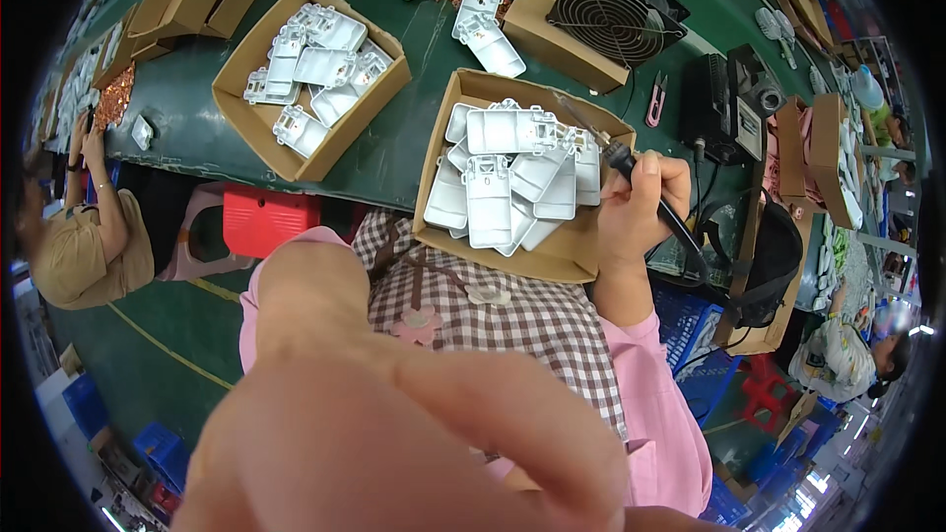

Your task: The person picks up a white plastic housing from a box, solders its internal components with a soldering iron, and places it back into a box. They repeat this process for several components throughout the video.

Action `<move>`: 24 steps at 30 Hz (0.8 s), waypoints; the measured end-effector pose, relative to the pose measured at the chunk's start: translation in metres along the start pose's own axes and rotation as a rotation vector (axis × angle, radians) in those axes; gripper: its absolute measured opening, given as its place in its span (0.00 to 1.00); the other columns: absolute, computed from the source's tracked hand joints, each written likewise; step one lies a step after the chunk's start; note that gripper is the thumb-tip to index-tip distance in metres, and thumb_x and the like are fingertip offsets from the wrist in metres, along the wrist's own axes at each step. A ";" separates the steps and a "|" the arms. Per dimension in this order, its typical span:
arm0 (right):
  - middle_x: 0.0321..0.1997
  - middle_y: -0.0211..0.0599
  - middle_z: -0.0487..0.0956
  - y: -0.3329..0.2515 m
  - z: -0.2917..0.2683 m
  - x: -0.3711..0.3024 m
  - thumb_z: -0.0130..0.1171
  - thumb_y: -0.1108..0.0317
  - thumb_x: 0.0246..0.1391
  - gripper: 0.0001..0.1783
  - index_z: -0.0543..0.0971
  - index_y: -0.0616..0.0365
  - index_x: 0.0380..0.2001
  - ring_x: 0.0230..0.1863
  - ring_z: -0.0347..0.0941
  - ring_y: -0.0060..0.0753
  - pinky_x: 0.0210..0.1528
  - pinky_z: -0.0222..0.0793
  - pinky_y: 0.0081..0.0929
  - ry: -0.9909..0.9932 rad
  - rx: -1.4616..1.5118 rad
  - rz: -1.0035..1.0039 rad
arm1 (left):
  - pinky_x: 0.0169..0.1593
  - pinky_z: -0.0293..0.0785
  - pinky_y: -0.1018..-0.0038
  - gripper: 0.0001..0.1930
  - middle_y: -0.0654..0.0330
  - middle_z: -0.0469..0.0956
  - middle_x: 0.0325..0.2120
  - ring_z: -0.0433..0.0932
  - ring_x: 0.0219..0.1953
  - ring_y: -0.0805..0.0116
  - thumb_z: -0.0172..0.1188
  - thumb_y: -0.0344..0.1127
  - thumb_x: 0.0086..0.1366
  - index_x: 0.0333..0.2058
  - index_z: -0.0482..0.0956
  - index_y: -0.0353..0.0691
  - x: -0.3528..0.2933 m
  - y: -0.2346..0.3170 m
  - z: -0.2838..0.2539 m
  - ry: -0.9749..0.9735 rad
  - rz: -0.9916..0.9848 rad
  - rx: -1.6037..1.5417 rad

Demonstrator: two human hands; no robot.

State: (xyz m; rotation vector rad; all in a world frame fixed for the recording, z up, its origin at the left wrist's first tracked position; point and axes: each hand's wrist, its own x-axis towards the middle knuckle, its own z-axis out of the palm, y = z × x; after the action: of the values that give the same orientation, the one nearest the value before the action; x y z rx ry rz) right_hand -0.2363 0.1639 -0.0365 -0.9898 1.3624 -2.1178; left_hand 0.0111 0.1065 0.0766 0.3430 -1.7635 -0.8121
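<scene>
Black-handled soldering iron (619, 155) — one; it slanted over the right side of the near cardboard box (522, 264), contact with the contents not discernible. Right hand (645, 209): its grip was closed round the iron, pen-fashion. Left hand (394, 433): large, blurred, foremost; how open its grip was, or what it held, could not be told. White plastic cases (488, 202): heaped in the near box, with more in the left carton (357, 130) — which were finished and which remained could not be judged. Beyond, on the green table (187, 128), stood a black fan (616, 20).
</scene>
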 end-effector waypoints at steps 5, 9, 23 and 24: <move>0.17 0.30 0.65 -0.003 -0.001 -0.004 0.51 0.71 0.56 0.10 0.64 0.59 0.23 0.14 0.59 0.16 0.16 0.61 0.15 0.003 -0.064 -0.008 | 0.40 0.72 0.70 0.14 0.59 0.74 0.35 0.72 0.40 0.62 0.57 0.22 0.48 0.37 0.77 0.36 0.004 0.004 0.028 -0.026 0.053 -0.126; 0.17 0.28 0.64 -0.003 0.000 -0.005 0.52 0.71 0.55 0.10 0.65 0.59 0.23 0.14 0.59 0.15 0.15 0.60 0.15 0.034 -0.065 0.009 | 0.40 0.72 0.70 0.13 0.60 0.74 0.36 0.71 0.41 0.63 0.58 0.22 0.49 0.37 0.77 0.37 0.004 0.007 0.023 -0.048 0.091 -0.225; 0.15 0.30 0.66 -0.002 0.002 -0.006 0.48 0.73 0.55 0.10 0.63 0.58 0.21 0.12 0.57 0.17 0.13 0.56 0.16 0.035 -0.073 -0.022 | 0.38 0.73 0.71 0.12 0.65 0.73 0.40 0.70 0.43 0.67 0.58 0.24 0.52 0.37 0.79 0.41 0.018 0.007 0.034 -0.063 0.173 -0.581; 0.15 0.30 0.65 -0.002 0.003 -0.006 0.48 0.73 0.55 0.10 0.63 0.58 0.21 0.12 0.57 0.17 0.12 0.56 0.15 0.035 -0.080 -0.008 | 0.38 0.73 0.71 0.12 0.66 0.73 0.40 0.69 0.43 0.68 0.59 0.24 0.52 0.37 0.79 0.42 0.019 0.005 0.035 -0.062 0.179 -0.608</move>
State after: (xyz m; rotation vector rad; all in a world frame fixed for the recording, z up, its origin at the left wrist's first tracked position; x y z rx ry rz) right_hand -0.2303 0.1667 -0.0358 -0.9950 1.4723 -2.1099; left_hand -0.0271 0.1111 0.0888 -0.2424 -1.4879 -1.1826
